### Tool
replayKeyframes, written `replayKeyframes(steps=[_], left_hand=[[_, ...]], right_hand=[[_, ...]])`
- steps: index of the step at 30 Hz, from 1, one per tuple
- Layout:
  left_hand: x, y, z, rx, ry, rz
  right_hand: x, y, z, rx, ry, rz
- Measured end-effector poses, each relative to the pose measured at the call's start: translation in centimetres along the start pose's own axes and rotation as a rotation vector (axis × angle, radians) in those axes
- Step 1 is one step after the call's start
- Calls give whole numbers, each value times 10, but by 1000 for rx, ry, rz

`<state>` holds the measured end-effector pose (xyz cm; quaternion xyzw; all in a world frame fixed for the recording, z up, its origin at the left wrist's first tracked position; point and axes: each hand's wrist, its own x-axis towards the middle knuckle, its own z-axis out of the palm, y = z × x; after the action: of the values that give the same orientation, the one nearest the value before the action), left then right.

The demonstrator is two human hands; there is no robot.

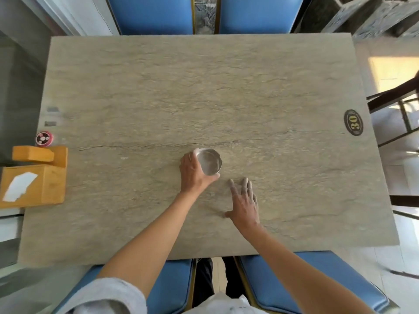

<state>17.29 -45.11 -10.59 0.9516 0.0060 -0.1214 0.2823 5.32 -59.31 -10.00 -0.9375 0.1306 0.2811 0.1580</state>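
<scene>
Our left hand [195, 173] grips the glass ashtray [209, 161] on the bench [204, 87]; right hand [244, 200] flat, fingers spread. Next, likely: lift it level.

One ashtray [209, 163], one tissue box [48, 184], one call button [44, 138], four blue chairs [154, 14].

Round, clear glass ashtray [209, 163], upright, its left rim gripped by the left hand [192, 175], just beyond the right hand [244, 205].
</scene>
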Motion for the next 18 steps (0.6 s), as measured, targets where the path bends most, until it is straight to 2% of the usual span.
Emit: replayKeyframes(steps=[9,13,18], left_hand=[[9,-10,13,41,22,-1],[-15,-18,15,-62,138,-49],[-18,-11,16,-139,145,-69]], right_hand=[[-2,-3,-3,41,4,11],[-3,-5,-3,53,15,19],[-3,-6,-4,71,13,21]])
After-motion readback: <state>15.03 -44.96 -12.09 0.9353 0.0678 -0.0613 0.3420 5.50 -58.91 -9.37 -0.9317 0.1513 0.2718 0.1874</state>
